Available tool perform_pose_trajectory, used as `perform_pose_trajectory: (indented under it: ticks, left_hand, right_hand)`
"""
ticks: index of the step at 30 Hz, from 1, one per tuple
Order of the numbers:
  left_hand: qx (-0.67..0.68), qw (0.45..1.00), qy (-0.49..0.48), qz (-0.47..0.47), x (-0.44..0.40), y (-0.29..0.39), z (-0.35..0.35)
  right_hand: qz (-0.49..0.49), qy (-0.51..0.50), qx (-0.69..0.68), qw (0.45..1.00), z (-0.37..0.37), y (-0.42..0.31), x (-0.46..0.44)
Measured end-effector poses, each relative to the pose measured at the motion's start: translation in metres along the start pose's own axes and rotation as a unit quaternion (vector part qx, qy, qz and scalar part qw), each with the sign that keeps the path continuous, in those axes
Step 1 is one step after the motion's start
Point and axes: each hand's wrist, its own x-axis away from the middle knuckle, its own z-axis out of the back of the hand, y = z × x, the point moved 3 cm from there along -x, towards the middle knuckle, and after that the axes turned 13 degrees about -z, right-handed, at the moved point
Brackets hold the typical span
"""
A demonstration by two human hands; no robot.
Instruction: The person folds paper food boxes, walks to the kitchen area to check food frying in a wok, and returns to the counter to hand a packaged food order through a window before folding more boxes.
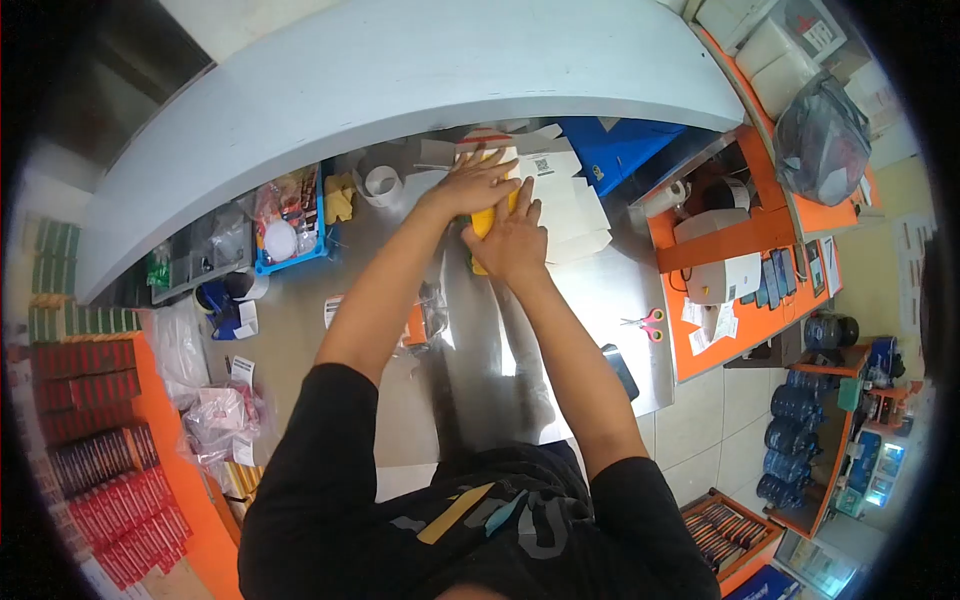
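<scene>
Both my arms reach over the metal table to its far side. My left hand (pixel 472 188) lies with fingers spread on a yellow and white item (pixel 482 222), perhaps a packet or small box; its kind is mostly hidden. Just nearer to me, my right hand (pixel 514 243) rests on the same item, palm down and fingers apart. Neither hand is wrapped around anything. Beside and partly under the item lie white flattened cardboard boxes (pixel 570 208), one with a printed square code.
A tape roll (pixel 382 184) and blue basket (pixel 320 225) stand left; a blue tape dispenser (pixel 228 305) sits nearer. Pink-handled scissors (pixel 652 325) and a phone (pixel 620 372) lie right. A blue box (pixel 615 150) stands behind. The curved white panel (pixel 420 75) overhangs the far edge.
</scene>
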Motion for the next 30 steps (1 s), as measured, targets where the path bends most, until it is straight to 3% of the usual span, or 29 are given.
perform_pose_trajectory:
  ticks: [1, 4, 8, 11, 13, 14, 15, 16, 17, 18, 19, 24, 26, 28, 30]
  left_hand:
    - [0.022, 0.997, -0.075, 0.018, -0.007, -0.008, -0.003]
    - [0.124, 0.981, -0.145, -0.020, -0.013, -0.023, -0.011]
    - [0.154, 0.981, -0.116, -0.015, -0.009, -0.039, -0.026]
    - [0.154, 0.987, -0.032, -0.023, -0.002, -0.037, -0.028]
    - [0.134, 0.989, -0.004, -0.056, 0.000, -0.027, -0.020]
    - [0.056, 0.995, 0.047, -0.068, 0.006, -0.011, -0.008]
    - [-0.019, 0.992, 0.100, -0.078, 0.013, 0.004, 0.003]
    - [-0.020, 0.991, 0.103, -0.082, 0.016, 0.014, 0.010]
    - [-0.048, 0.985, 0.140, -0.088, 0.020, 0.025, 0.017]
    - [-0.076, 0.977, 0.176, -0.093, 0.026, 0.037, 0.024]
    - [-0.102, 0.971, 0.190, -0.101, 0.031, 0.051, 0.032]
    - [-0.090, 0.961, 0.228, -0.124, 0.066, 0.116, 0.044]
    - [-0.010, 0.965, 0.230, -0.122, 0.086, 0.141, 0.047]
    - [0.017, 0.963, 0.231, -0.136, 0.108, 0.162, 0.047]
    - [0.065, 0.965, 0.223, -0.123, 0.127, 0.176, 0.042]
  right_hand:
    - [0.001, -0.011, 0.008, 1.000, 0.002, 0.000, 0.000]
    - [-0.003, -0.034, -0.027, 0.999, -0.002, -0.001, -0.010]
    - [-0.006, -0.023, -0.020, 1.000, -0.002, 0.000, -0.007]
    - [0.001, -0.015, -0.006, 1.000, -0.010, 0.005, -0.003]
    - [0.110, -0.019, -0.111, 0.988, -0.010, 0.024, -0.012]
    - [0.118, -0.134, -0.282, 0.943, 0.000, 0.044, -0.020]
    - [0.125, -0.244, -0.439, 0.856, 0.010, 0.067, -0.027]
    - [-0.039, -0.195, -0.510, 0.837, -0.018, 0.101, -0.043]
    - [-0.132, -0.077, -0.432, 0.889, -0.023, 0.131, -0.052]
    - [-0.133, 0.096, -0.351, 0.922, -0.044, 0.165, -0.061]
    - [-0.165, 0.181, -0.267, 0.932, -0.067, 0.192, -0.072]
    - [-0.163, 0.173, -0.239, 0.941, -0.095, 0.222, -0.092]
    - [-0.192, 0.055, -0.299, 0.933, -0.105, 0.221, -0.106]
    - [-0.201, 0.105, -0.307, 0.924, -0.114, 0.225, -0.114]
    - [-0.208, 0.052, -0.397, 0.893, -0.119, 0.233, -0.119]
